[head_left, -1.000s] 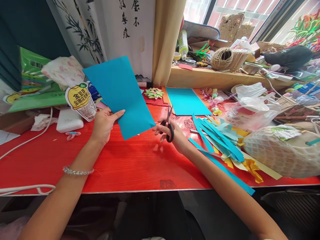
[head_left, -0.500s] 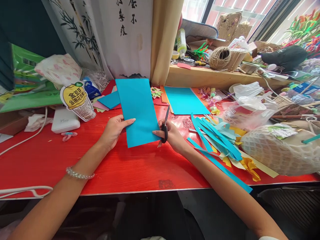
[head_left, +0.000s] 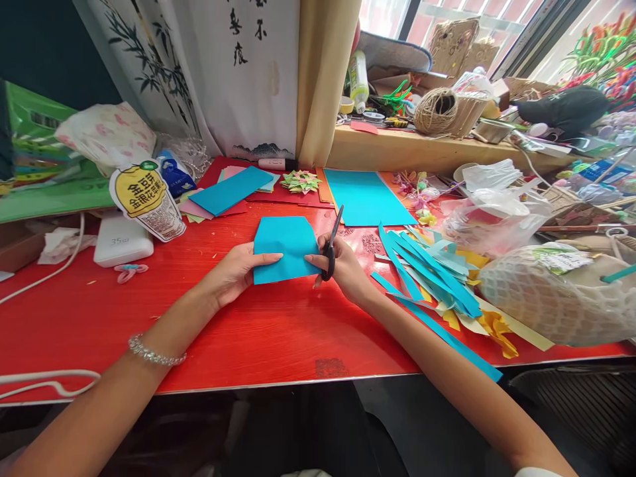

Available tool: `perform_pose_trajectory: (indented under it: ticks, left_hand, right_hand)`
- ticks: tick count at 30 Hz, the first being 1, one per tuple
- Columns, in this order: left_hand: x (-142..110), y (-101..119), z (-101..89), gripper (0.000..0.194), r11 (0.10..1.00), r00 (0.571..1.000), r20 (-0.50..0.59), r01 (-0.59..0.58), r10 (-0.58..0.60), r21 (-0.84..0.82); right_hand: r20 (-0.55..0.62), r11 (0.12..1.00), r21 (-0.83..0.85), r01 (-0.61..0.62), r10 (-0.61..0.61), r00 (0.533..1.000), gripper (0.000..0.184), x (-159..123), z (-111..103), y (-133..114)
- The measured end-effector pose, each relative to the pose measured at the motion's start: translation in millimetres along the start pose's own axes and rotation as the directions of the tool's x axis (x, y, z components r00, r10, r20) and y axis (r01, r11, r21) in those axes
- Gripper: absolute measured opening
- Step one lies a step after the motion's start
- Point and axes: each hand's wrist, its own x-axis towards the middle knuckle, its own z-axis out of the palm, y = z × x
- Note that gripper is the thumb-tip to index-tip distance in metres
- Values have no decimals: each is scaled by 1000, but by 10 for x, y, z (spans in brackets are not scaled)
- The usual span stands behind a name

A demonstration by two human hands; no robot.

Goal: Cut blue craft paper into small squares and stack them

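Note:
A blue sheet of paper is held between both hands above the red table, its far part bent or tilted back so that it looks short. My left hand pinches its left edge, thumb on top and fingers behind. At the right edge my right hand presses its thumb on the sheet and also grips black-handled scissors, blades pointing up and away. Right of that hand lies a heap of cut blue paper strips. Behind the held sheet rest a blue paper rectangle and a larger blue sheet.
A folded paper flower and a marker are at the back. On the left are a white power bank and a hair tie. A netted bundle and plastic bags crowd the right. Twine sits on the windowsill.
The top of the held blue sheet has come down, uncovering the flower, the marker and the blue rectangle behind it. Both hands keep their grip, and the camera view has shifted slightly.

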Motion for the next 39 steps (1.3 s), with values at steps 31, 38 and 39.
perform_pose_trajectory:
  ticks: [31, 38, 39]
  left_hand:
    - [82, -117, -39, 37, 999, 990, -144, 1, 6, 55]
    - [70, -104, -24, 37, 999, 991, -130, 10, -5, 40]
    - [68, -104, -24, 37, 999, 992, -126, 10, -5, 38]
  right_hand:
    - [-13, 987, -5, -162, 162, 987, 32, 26, -14, 60]
    - [5, 987, -3, -160, 160, 987, 33, 25, -19, 57]
    - [4, 988, -8, -157, 157, 988, 33, 25, -19, 58]
